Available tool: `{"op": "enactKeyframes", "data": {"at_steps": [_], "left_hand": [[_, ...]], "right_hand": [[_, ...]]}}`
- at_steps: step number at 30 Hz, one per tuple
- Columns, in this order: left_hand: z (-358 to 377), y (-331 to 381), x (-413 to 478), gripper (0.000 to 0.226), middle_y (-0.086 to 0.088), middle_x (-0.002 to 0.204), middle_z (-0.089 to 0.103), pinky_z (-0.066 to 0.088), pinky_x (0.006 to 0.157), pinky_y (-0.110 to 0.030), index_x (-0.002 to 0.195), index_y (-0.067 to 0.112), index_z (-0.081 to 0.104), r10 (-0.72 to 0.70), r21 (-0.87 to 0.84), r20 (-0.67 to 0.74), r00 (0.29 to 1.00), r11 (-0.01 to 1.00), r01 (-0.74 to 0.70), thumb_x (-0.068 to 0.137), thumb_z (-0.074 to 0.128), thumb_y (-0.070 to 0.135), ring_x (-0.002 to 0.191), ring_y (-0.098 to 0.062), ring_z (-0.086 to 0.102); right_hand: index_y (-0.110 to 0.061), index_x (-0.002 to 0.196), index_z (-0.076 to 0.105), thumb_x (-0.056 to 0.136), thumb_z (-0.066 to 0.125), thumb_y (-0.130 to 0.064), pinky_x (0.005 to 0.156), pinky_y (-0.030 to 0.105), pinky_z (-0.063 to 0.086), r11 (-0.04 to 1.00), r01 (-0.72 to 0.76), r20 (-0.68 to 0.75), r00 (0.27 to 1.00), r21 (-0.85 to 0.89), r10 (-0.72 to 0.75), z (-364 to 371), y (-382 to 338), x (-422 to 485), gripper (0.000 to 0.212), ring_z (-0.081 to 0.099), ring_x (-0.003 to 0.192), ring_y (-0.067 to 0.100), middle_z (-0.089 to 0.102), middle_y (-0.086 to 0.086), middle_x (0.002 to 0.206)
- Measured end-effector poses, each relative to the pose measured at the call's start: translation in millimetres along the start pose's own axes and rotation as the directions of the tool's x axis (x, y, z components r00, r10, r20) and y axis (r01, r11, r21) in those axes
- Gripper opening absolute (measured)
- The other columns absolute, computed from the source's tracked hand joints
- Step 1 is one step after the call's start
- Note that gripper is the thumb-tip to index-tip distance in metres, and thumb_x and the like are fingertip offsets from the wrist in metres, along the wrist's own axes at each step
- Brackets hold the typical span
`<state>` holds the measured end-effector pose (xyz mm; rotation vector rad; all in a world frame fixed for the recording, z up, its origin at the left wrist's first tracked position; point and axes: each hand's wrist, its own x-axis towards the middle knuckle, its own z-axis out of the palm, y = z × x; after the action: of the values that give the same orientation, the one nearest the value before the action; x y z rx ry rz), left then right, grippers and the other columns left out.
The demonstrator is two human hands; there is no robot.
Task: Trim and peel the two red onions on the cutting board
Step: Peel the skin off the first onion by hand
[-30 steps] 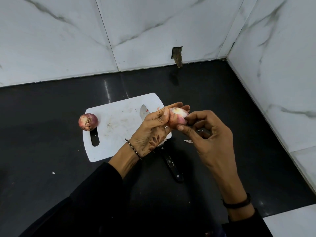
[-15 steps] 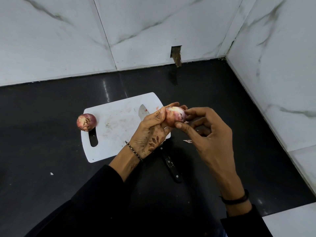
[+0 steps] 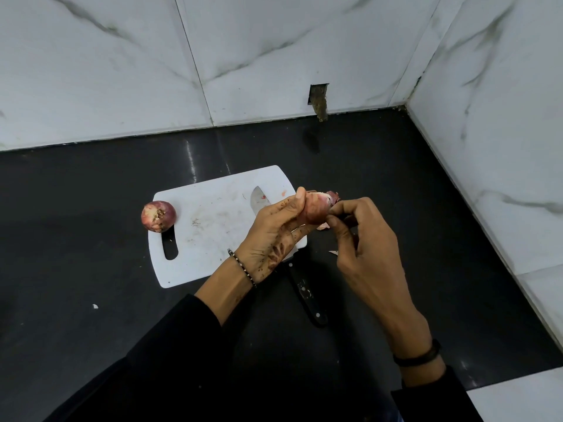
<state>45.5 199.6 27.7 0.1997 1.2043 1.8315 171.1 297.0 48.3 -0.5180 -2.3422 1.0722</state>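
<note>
I read this as the peeling step on the first onion. The left hand grips it, fingers curled round it, above the three o'clock edge of the cutting board. The right hand pinches its near end between thumb and forefinger. A flap of peel stands loose at its one o'clock, so next I'd want a steady pull to strip it. The second onion waits at the board's nine o'clock edge. The knife lies toward five o'clock, its blade mostly hidden under the left hand. I can't tell whether the right fingertips have caught skin.
</note>
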Motion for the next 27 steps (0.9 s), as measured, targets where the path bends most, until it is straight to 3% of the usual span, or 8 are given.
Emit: {"op": "enactKeyframes", "data": {"at_steps": [3,5,7,10,14,21,24,27], "left_hand": [[2,3,0,0.050,-0.017,0.112,0.071,0.056,0.092,-0.032,0.113,-0.003,0.067,-0.019,-0.021,-0.061,0.998,1.000,0.018,0.084,0.061,0.038,0.103,-0.023,0.070],[2,3,-1,0.053,-0.019,0.117,0.069,0.057,0.091,-0.032,0.116,-0.003,0.066,-0.043,-0.047,-0.086,0.995,0.998,0.039,0.083,0.064,0.038,0.105,-0.026,0.069],[3,2,-1,0.054,-0.019,0.121,0.068,0.057,0.092,-0.033,0.119,-0.001,0.064,-0.066,-0.083,-0.085,0.994,0.995,0.059,0.082,0.066,0.038,0.108,-0.026,0.068],[3,-1,-2,0.040,-0.015,0.112,0.072,0.058,0.088,-0.032,0.109,0.006,0.069,-0.080,-0.104,-0.077,0.994,0.992,0.072,0.080,0.068,0.034,0.102,-0.023,0.070],[1,-4,0,0.022,-0.007,0.093,0.073,0.055,0.096,-0.036,0.083,0.012,0.075,-0.037,-0.046,-0.036,0.999,0.998,0.036,0.087,0.065,0.030,0.096,-0.019,0.070],[2,-6,-3,0.049,-0.016,0.116,0.071,0.053,0.097,-0.034,0.119,-0.003,0.064,0.008,0.047,-0.047,0.999,0.999,-0.006,0.081,0.071,0.028,0.110,-0.026,0.068],[-2,-7,-2,0.058,-0.021,0.121,0.067,0.053,0.099,-0.037,0.124,-0.004,0.061,0.024,0.137,-0.047,0.999,0.990,-0.017,0.079,0.071,0.031,0.112,-0.028,0.067],[-6,-10,-4,0.064,-0.022,0.122,0.067,0.048,0.105,-0.042,0.125,-0.006,0.061,-0.006,0.188,0.015,1.000,0.982,0.003,0.079,0.070,0.038,0.116,-0.030,0.065]], "right_hand": [[-0.024,0.102,0.056,0.096,0.060,-0.012,0.077,0.018,0.049,1.000,0.000,0.037,0.999,0.008,0.000,1,1,-4,0.014,0.058,0.091,0.005,0.055,-0.010,0.098],[-0.024,0.101,0.056,0.096,0.058,-0.015,0.077,0.021,0.050,1.000,0.004,0.069,0.998,0.008,-0.005,0,1,-6,0.010,0.058,0.092,0.006,0.055,-0.011,0.098],[-0.023,0.102,0.057,0.095,0.054,-0.021,0.077,0.020,0.050,1.000,0.014,0.111,0.994,0.001,-0.014,-3,1,-7,0.007,0.058,0.092,0.007,0.056,-0.012,0.099],[-0.025,0.102,0.056,0.095,0.053,-0.022,0.078,0.014,0.048,1.000,0.029,0.158,0.987,-0.008,-0.027,-4,2,-7,0.008,0.057,0.094,0.004,0.054,-0.017,0.099],[-0.020,0.103,0.057,0.097,0.058,-0.011,0.078,0.013,0.047,0.999,-0.008,0.043,0.999,0.043,0.006,-4,-3,-9,0.011,0.058,0.094,0.006,0.057,-0.009,0.101],[-0.025,0.114,0.056,0.099,0.059,-0.033,0.074,0.022,0.057,0.943,-0.234,-0.014,0.970,0.239,0.244,-1,-11,-10,0.018,0.066,0.098,0.002,0.066,-0.014,0.103],[-0.022,0.119,0.058,0.092,0.072,-0.027,0.079,0.016,0.055,0.935,-0.235,-0.035,0.967,0.266,0.253,0,-12,-10,0.031,0.066,0.100,-0.001,0.068,-0.016,0.105],[-0.025,0.115,0.061,0.090,0.073,-0.023,0.084,0.022,0.057,0.922,-0.247,-0.061,0.959,0.298,0.276,-2,-10,-8,0.028,0.067,0.100,0.002,0.069,-0.014,0.108]]}}
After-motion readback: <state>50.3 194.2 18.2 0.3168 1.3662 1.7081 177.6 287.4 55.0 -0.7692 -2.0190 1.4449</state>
